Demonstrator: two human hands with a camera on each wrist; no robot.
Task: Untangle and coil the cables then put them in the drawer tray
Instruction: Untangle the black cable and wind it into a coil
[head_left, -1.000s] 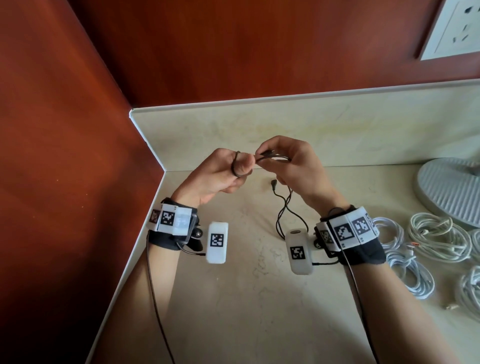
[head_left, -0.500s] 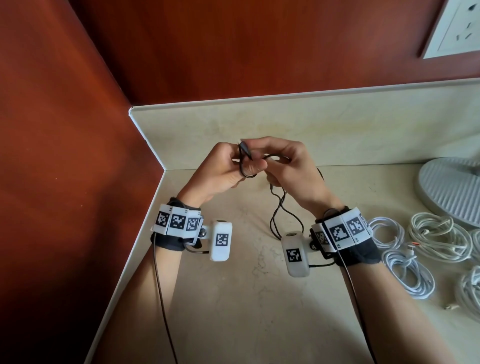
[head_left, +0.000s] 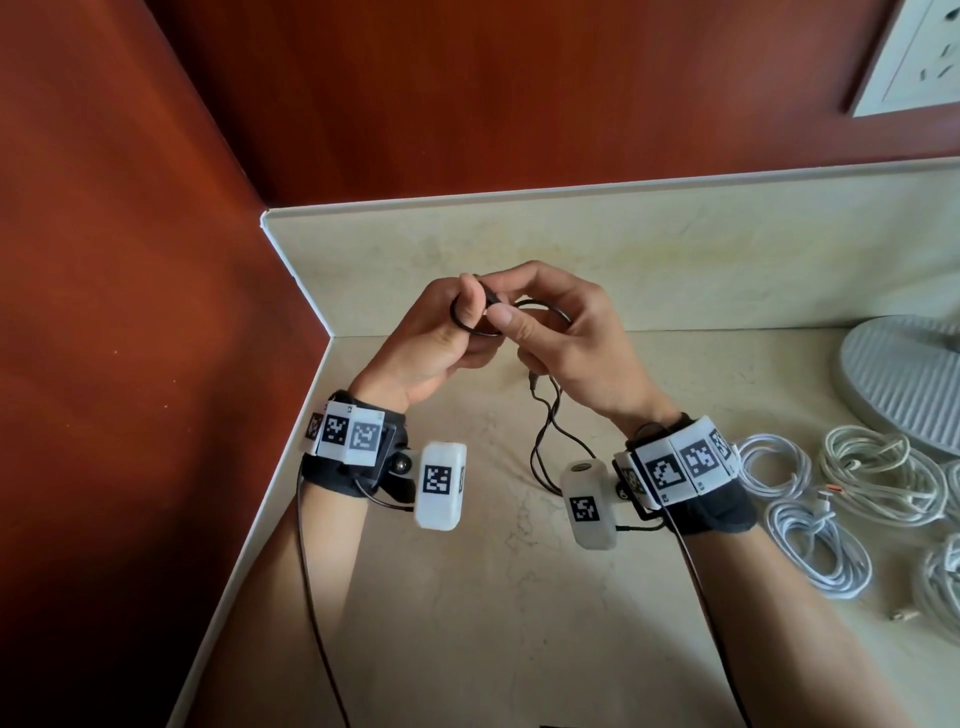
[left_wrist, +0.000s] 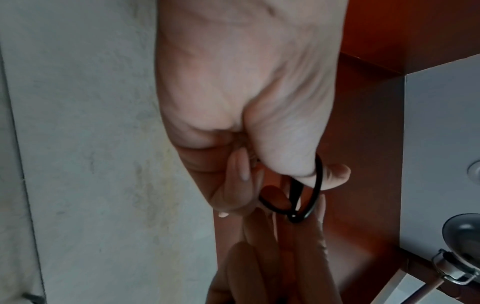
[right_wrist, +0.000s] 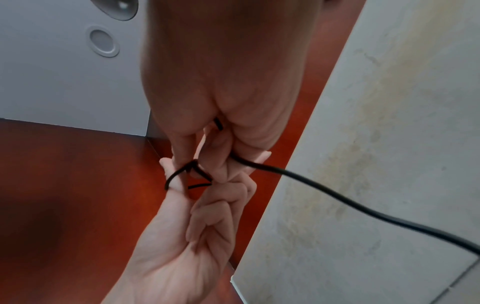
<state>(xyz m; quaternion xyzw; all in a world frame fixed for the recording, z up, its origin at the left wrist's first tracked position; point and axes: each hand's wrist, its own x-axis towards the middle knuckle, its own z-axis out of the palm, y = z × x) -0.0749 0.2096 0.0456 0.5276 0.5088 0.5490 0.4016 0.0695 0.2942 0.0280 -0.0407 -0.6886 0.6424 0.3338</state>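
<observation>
Currently, step in hand: coiling a thin black cable (head_left: 545, 421) held up over the tabletop (head_left: 467, 597); judged from the small loop already formed.
Left hand (head_left: 431, 343): fingers curled, thumb and forefinger pinching a small black loop (head_left: 467, 325); the wrist view shows the loop (left_wrist: 306, 197) circling the thumb tip, probably so the thumb serves as a former and keeps the turns one size.
Right hand (head_left: 566, 343): fingers closed on the same cable right beside the loop; thumb (head_left: 511, 317) pressed near the crossing; the cable (right_wrist: 337, 195) runs out past the fingertips, so this hand likely feeds the slack.
Cable slack: hangs between the wrists; a plug end (head_left: 533, 383) dangles below the right palm; lower strands cross near the tabletop, whether touching it I cannot tell.
Other cables: white cable bundles (head_left: 810, 499) lie on the tabletop to the right, already roughly coiled; not yet stowed.
Drawer tray: not in view.
Edges: red-brown wall (head_left: 130, 364) close on the left; pale backsplash (head_left: 623, 249) just behind the hands; a ribbed white base (head_left: 904, 384) at the right rim.
Open room: bare tabletop toward the person, the likeliest place to lower the finished coil.
</observation>
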